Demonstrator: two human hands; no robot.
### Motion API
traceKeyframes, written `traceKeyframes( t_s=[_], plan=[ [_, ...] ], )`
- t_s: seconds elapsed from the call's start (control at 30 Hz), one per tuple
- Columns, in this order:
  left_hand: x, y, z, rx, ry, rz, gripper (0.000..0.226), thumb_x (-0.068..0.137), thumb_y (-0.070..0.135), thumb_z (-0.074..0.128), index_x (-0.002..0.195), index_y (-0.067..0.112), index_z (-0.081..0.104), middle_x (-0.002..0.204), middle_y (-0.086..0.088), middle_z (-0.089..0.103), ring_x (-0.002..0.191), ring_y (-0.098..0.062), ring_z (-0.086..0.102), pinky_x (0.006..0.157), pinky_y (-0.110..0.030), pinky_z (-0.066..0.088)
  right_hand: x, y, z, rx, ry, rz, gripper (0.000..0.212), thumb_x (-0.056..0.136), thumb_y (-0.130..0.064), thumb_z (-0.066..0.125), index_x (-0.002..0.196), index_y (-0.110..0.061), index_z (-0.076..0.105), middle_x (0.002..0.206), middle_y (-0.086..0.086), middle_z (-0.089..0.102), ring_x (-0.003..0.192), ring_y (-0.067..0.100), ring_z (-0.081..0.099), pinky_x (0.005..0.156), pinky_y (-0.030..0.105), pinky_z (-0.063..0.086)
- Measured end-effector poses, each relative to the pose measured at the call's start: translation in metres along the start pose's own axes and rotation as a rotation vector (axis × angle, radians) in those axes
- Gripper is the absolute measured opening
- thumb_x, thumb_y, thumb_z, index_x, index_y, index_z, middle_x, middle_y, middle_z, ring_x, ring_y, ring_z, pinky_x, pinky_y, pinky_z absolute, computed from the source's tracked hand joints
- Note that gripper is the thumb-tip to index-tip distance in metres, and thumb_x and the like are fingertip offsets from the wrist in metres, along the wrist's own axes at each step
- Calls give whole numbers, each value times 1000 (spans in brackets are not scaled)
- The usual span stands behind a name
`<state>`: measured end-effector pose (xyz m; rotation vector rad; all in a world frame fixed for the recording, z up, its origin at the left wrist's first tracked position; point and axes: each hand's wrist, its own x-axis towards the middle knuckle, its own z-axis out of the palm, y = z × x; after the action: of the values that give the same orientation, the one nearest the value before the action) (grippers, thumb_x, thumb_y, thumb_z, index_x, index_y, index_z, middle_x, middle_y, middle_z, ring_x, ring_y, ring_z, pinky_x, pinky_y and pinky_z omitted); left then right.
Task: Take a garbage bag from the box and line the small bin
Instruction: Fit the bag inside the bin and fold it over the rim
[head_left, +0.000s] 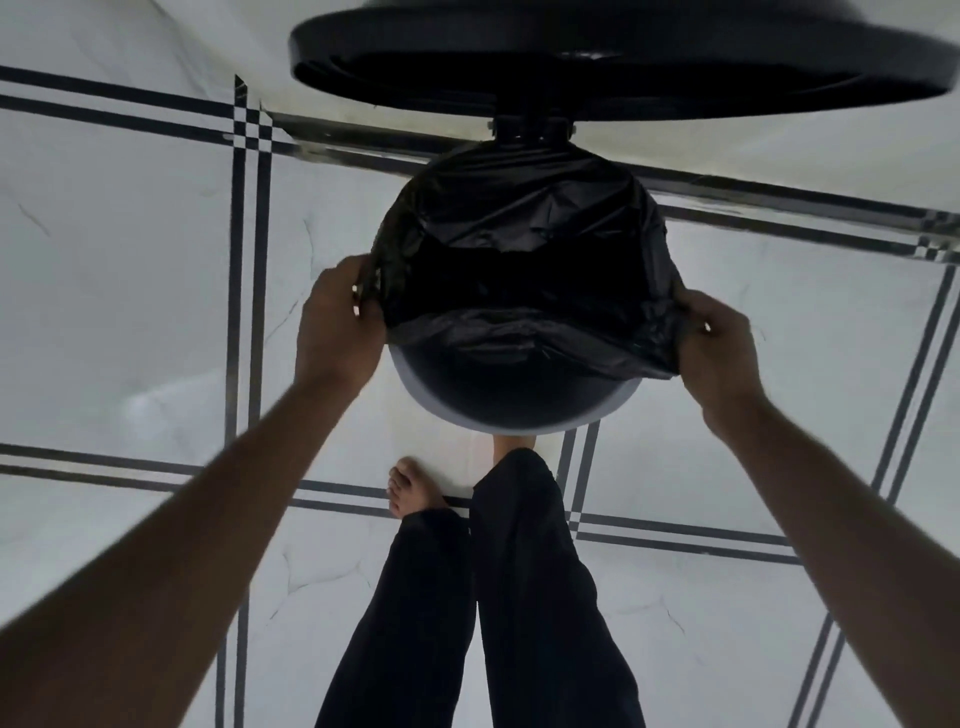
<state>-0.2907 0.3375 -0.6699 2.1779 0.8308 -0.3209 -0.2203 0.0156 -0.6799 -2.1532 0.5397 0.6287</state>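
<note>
A small round bin (511, 410) with a pale rim and dark body stands on the floor in front of my feet. A black garbage bag (524, 228) is spread over its mouth and hangs into it; the near part of the rim shows bare below the bag's edge. My left hand (332, 317) pinches the bag's edge at the bin's left side. At the bin's right side my right hand (719, 343) grips the bunched edge of the bag. The bin's lid (623, 57) stands open behind, hinged at the back. No box is in view.
The floor (130, 260) is white marble tile with black double lines. My legs in dark trousers (498, 597) and a bare foot (410, 488) stand just behind the bin's near side.
</note>
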Motion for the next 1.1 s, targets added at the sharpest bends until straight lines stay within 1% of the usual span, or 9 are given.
traceKeyframes(
  t_s=[0.13, 0.27, 0.37, 0.5, 0.63, 0.77, 0.93, 1.03, 1.1],
  plan=[
    [-30, -15, 5, -134, 42, -154, 32, 89, 18, 61, 119, 27, 59, 101, 7, 68, 82, -15, 69, 75, -33, 57, -36, 15, 6, 219, -56, 16, 77, 81, 15, 50, 124, -48, 61, 96, -10, 65, 83, 0, 63, 76, 26, 60],
    [-51, -23, 9, -251, -13, -319, 14, 88, 18, 65, 99, 27, 64, 83, 10, 71, 70, -17, 74, 77, -48, 62, -60, 23, 9, 412, -48, 46, 65, 73, 14, 60, 112, -38, 68, 104, 1, 64, 94, 16, 66, 72, 39, 63],
    [-50, -29, 8, -389, -38, -401, 11, 88, 10, 68, 88, 21, 68, 79, 5, 73, 71, -18, 76, 81, -45, 62, -67, 27, 14, 315, 97, 70, 39, 77, 9, 63, 91, -27, 59, 92, 1, 61, 83, 17, 67, 72, 50, 63],
    [-37, -27, 1, -561, -168, -448, 21, 88, -10, 61, 86, 10, 68, 80, -3, 73, 79, -22, 73, 71, -25, 62, -74, 37, 24, 147, 132, 120, 19, 87, -4, 64, 82, -17, 52, 84, -4, 63, 64, 28, 73, 57, 37, 60],
    [-31, -31, -8, -542, -326, -344, 33, 86, -18, 56, 93, 13, 66, 93, -6, 71, 86, -22, 71, 76, -24, 61, -83, 42, 32, 408, -79, 298, 16, 88, 11, 63, 85, -5, 61, 79, 15, 65, 58, 15, 70, 58, 25, 59],
    [-27, -39, -13, -284, -393, -184, 31, 80, -9, 66, 94, 19, 64, 85, 8, 73, 75, -9, 70, 78, -33, 57, -84, 39, 38, 505, -119, 412, 20, 86, 9, 65, 75, -8, 65, 71, 10, 68, 61, 15, 68, 66, 26, 61],
    [-26, -33, 1, 201, -320, 68, 19, 84, 5, 64, 103, 8, 61, 91, -5, 72, 82, -29, 70, 77, -43, 57, -69, 38, 45, 382, -90, 418, 7, 81, 9, 71, 79, 5, 66, 70, 12, 69, 61, 18, 68, 71, 28, 63],
    [-22, -28, 8, 337, -258, 78, 14, 84, 3, 62, 98, 3, 63, 94, -16, 74, 85, -39, 69, 80, -46, 56, -57, 36, 47, 347, -22, 449, 12, 76, 19, 69, 86, 17, 65, 75, 18, 68, 65, 24, 67, 61, 23, 61],
    [-16, -25, 10, 372, -222, 27, 12, 83, 3, 65, 95, 0, 66, 95, -19, 74, 86, -41, 69, 82, -46, 56, -51, 34, 46, 421, 48, 497, 14, 80, 21, 64, 75, 8, 65, 67, 12, 69, 59, 20, 68, 56, 20, 59]
  ],
)
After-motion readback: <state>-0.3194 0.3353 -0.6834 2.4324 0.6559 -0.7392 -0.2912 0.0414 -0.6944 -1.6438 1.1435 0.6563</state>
